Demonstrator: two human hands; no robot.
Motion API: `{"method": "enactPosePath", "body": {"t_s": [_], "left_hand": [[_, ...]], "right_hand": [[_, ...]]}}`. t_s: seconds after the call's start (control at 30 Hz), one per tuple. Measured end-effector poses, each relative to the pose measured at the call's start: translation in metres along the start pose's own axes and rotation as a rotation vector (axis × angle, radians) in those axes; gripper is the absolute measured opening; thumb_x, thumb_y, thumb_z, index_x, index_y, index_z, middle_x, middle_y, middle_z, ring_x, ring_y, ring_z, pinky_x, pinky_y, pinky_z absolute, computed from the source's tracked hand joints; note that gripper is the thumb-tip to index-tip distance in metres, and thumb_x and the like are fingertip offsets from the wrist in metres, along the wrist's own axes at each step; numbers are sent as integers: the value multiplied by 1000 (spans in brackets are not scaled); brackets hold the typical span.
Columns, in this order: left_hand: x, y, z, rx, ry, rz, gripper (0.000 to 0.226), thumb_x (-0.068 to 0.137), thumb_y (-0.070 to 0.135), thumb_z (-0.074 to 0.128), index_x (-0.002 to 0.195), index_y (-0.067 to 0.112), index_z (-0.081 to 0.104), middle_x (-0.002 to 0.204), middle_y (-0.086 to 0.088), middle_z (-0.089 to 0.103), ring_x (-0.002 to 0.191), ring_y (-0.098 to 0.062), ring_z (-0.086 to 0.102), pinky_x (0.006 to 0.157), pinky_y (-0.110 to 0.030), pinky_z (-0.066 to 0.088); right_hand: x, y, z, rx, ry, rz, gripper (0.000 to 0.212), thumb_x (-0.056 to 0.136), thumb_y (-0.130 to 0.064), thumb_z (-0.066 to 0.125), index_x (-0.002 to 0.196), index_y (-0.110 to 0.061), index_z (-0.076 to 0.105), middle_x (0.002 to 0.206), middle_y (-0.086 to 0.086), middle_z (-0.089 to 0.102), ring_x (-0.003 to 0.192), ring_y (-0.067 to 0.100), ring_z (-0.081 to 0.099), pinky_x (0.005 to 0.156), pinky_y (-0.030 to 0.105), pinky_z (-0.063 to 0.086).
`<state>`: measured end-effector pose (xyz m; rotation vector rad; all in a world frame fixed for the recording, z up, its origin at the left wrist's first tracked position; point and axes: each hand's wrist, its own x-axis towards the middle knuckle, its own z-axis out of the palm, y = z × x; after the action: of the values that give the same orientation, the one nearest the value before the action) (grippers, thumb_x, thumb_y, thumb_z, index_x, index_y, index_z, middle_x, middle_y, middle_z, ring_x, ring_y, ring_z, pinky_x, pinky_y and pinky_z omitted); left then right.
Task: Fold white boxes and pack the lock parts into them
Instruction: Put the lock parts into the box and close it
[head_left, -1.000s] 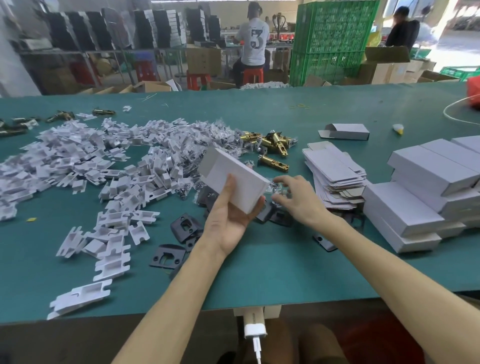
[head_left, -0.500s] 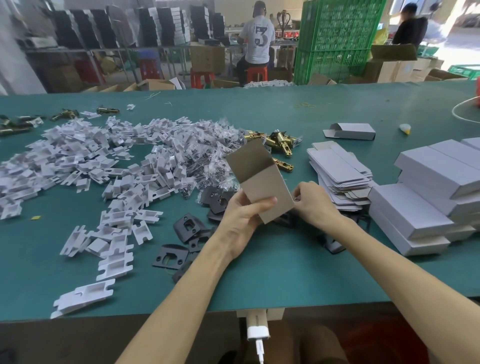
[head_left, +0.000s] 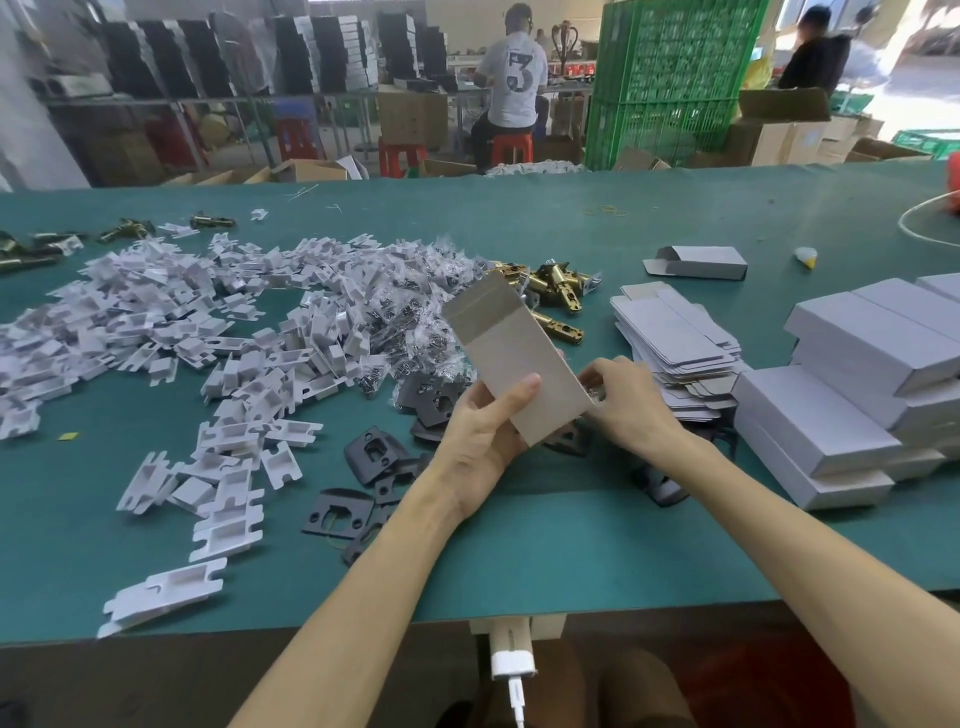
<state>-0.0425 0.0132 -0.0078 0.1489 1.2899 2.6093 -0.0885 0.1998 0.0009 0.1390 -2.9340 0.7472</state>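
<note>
Green matting covers the long desk (head_left: 571, 545), with a workshop of shelves and crates behind. Above its near middle the left hand (head_left: 483, 431) grips the lower end of a part-opened box (head_left: 519, 358), thumb laid across its brown inner face, the top flap standing up and away. The right hand (head_left: 628, 400) is at the box's lower right edge, fingers curled. It seems to pinch the edge or a flap, though the card hides the fingertips. Both hands are thus together on the one box, held clear of the desk.

To the right lies a pile of closed white boxes (head_left: 852, 395), which look finished, and beside it a stack of flat blanks (head_left: 675, 343) waiting to be folded. One open-ended box (head_left: 698, 262) lies farther back. Plenty is left, I judge: white plastic inserts (head_left: 182, 322), bagged screws (head_left: 415, 312), brass latches (head_left: 556, 291) and black plates (head_left: 374, 452) lie loose on the desk. The box in hand shows nothing inside, so this is folding, not yet packing.
</note>
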Motion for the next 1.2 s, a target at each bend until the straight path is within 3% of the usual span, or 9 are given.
{"method": "enactPosePath", "body": {"t_s": [0.1, 0.2, 0.3, 0.43, 0.6, 0.8, 0.97, 1.1, 1.2], "left_hand": [[3, 3, -3, -173, 48, 44, 47, 94, 15, 71, 138, 6, 57, 127, -20, 70, 107, -32, 71, 84, -46, 62], [7, 12, -14, -402, 135, 110, 37, 93, 14, 71, 128, 8, 62, 111, -15, 76, 97, -29, 75, 77, -41, 63], [9, 18, -24, -548, 232, 190, 34, 93, 14, 72, 125, 8, 62, 105, -15, 77, 105, -31, 69, 77, -40, 64], [9, 17, -21, -495, 254, 178, 31, 90, 12, 72, 119, 8, 65, 102, -14, 77, 97, -28, 73, 79, -42, 64], [10, 12, -19, -398, 201, 144, 24, 90, 12, 71, 114, 9, 68, 102, -13, 77, 90, -26, 77, 79, -41, 63], [11, 10, -20, -379, 163, 119, 13, 92, 12, 72, 96, 12, 84, 105, -13, 77, 93, -26, 77, 79, -41, 63], [11, 10, -21, -390, 164, 113, 24, 93, 13, 71, 117, 9, 70, 109, -13, 76, 96, -27, 76, 80, -42, 62], [11, 8, -22, -328, 225, 75, 39, 89, 14, 73, 127, 9, 64, 112, -12, 75, 101, -25, 74, 84, -41, 61], [10, 8, -18, -285, 229, 70, 55, 90, 13, 69, 142, 5, 54, 122, -13, 69, 111, -26, 66, 82, -38, 61]], "right_hand": [[-4, -8, 1, 18, 43, -66, 39, 90, -43, 72, 124, -26, 67, 138, 0, 55, 132, 28, 38, 106, 41, 31], [-7, -19, 3, 102, 67, -141, 38, 91, -44, 71, 125, -28, 67, 135, -4, 60, 133, 23, 41, 109, 42, 30], [-9, -31, 11, 64, 59, -223, 36, 92, -43, 70, 124, -28, 67, 135, -7, 61, 133, 20, 41, 103, 36, 26], [-11, -44, 27, -100, -82, -215, 48, 92, -46, 69, 135, -27, 59, 134, 0, 54, 130, 25, 39, 99, 37, 24], [-12, -47, 28, -59, -34, -209, 39, 88, -39, 75, 120, -24, 60, 114, -2, 56, 116, 23, 44, 84, 35, 21], [-19, -38, 24, -31, -35, -185, 40, 88, -45, 73, 118, -22, 59, 112, -2, 55, 113, 22, 49, 87, 35, 26], [-24, -38, 20, -83, -62, -169, 42, 94, -48, 65, 126, -21, 58, 118, 1, 50, 117, 24, 43, 93, 37, 28], [-28, -56, 8, -3, 262, -193, 27, 96, -7, 58, 124, -7, 58, 122, 11, 51, 114, 31, 49, 97, 40, 39], [-34, -92, -7, 112, 565, -409, 26, 86, 15, 53, 108, 3, 60, 106, 19, 56, 96, 34, 55, 84, 44, 48]]}}
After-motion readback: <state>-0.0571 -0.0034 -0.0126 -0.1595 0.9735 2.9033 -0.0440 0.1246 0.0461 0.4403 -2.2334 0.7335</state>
